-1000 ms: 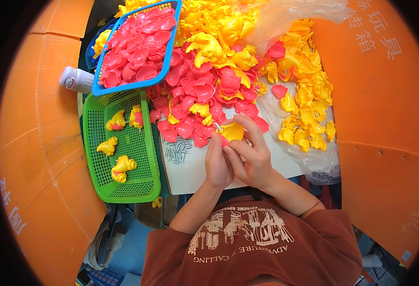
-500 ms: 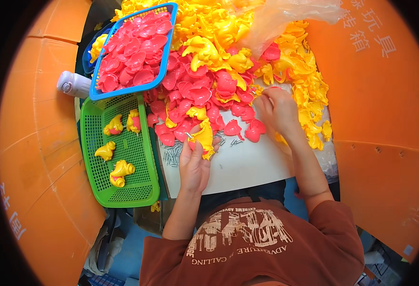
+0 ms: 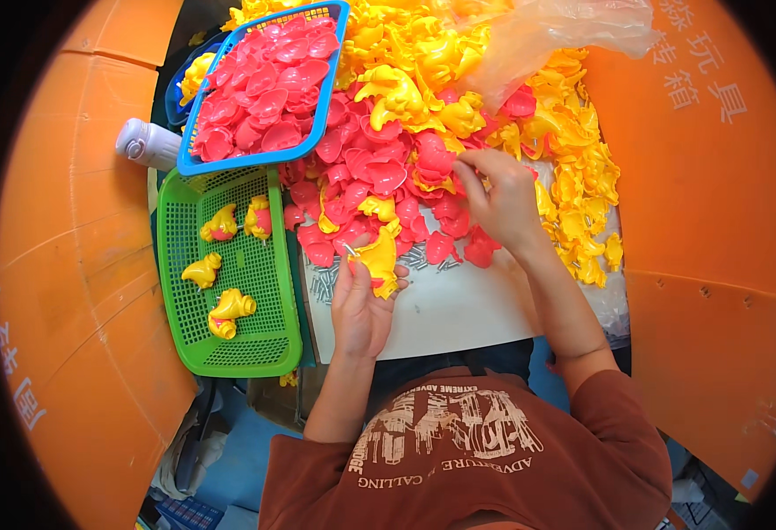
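My left hand (image 3: pixel 358 309) is closed around a yellow moulded plastic shell (image 3: pixel 379 256), with some red showing at its lower end. A short metal pin (image 3: pixel 350 251) sticks out by the thumb. My right hand (image 3: pixel 506 201) hovers at the right side of a heap of red plastic shells (image 3: pixel 384 177). Its thumb and fingers are drawn together in a pinch, and whatever is between them is hidden. Loose metal pins (image 3: pixel 418 258) lie on the white tabletop (image 3: pixel 459 309) beside and behind my left hand.
On the left is a green basket (image 3: pixel 293 340) with several yellow-and-red figures. A blue basket (image 3: pixel 256 159) full of red shells sits behind it, near a white bottle (image 3: pixel 147 144). Yellow shells (image 3: pixel 582 177) and clear plastic film (image 3: pixel 556 44) cover the back and right. Orange panels (image 3: pixel 715 221) flank the table.
My right hand has shifted left toward the red heap, its fingers now raised and pinched. The left hand keeps the yellow shell in much the same place. The whole view has moved slightly.
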